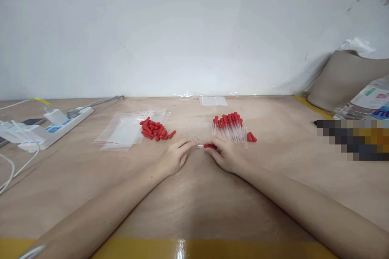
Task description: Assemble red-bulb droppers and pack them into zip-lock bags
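My left hand [176, 156] is closed, its fingertips pinching the end of a thin clear dropper tube [200, 145]. Between the thumb and fingers of my right hand [224, 153] is a red rubber bulb [209, 146], in line with the tube; how far the tube sits inside it I cannot tell. Left of my hands lies a heap of loose red bulbs [154, 129]. Just beyond my right hand, several droppers with red bulbs [229, 123] lie side by side. Bare clear tubes [196, 130] lie beyond my fingertips. Two loose bulbs [251, 137] rest to the right.
Clear zip bags [120, 129] lie beneath and left of the bulb heap, another bag [213, 101] by the wall. At the left is a white power strip [69, 123] with chargers and cables. A brown container [343, 81] and a plastic-wrapped pack [369, 99] stand at the right.
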The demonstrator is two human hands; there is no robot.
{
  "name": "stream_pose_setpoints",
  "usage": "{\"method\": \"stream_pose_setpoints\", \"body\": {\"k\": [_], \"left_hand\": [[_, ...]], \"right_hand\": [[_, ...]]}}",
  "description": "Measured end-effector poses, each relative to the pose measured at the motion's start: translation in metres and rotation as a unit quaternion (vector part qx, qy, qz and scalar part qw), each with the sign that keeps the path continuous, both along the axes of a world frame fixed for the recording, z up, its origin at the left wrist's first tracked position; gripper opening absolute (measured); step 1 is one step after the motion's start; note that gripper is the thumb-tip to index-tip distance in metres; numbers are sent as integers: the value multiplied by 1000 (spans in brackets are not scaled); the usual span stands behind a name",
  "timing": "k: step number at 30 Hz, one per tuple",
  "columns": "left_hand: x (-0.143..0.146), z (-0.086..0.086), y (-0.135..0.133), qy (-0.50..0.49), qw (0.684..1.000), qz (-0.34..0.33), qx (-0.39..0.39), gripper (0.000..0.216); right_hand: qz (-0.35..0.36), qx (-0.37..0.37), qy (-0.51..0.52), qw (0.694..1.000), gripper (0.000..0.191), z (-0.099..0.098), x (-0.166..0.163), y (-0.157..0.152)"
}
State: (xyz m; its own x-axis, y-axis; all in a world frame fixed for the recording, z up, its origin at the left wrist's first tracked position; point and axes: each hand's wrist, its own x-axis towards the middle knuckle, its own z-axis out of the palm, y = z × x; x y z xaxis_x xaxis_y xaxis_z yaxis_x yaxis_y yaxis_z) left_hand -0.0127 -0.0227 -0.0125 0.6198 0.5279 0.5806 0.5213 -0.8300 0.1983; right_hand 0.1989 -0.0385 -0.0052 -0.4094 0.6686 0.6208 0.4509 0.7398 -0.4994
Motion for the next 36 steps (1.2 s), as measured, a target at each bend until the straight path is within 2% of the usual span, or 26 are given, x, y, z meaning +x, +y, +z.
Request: {"method": "stream_pose_setpoints", "body": {"k": [10, 16, 26, 30, 33, 36], "left_hand": [[-3, -5, 3, -10, 998, -52, 29, 49], [0, -6, 4, 5, 993, -54, 107, 48], [3, -6, 2, 64, 988, -28, 141, 41], [4, -4, 3, 39, 989, -20, 142, 38], [3, -2, 2, 13, 989, 11, 145, 31], [0, 1, 0, 6, 993, 28, 117, 20]], "right_hand": [[52, 11, 33, 998, 18, -6, 3, 2], [46, 54, 14, 997, 15, -7, 4, 0], [25, 71, -68, 995, 14, -11, 0, 7], [22, 58, -40, 997, 13, -8, 1, 8], [11, 57, -30, 998, 13, -5, 5, 8], [-9, 75, -42, 996, 14, -5, 8, 7]]}}
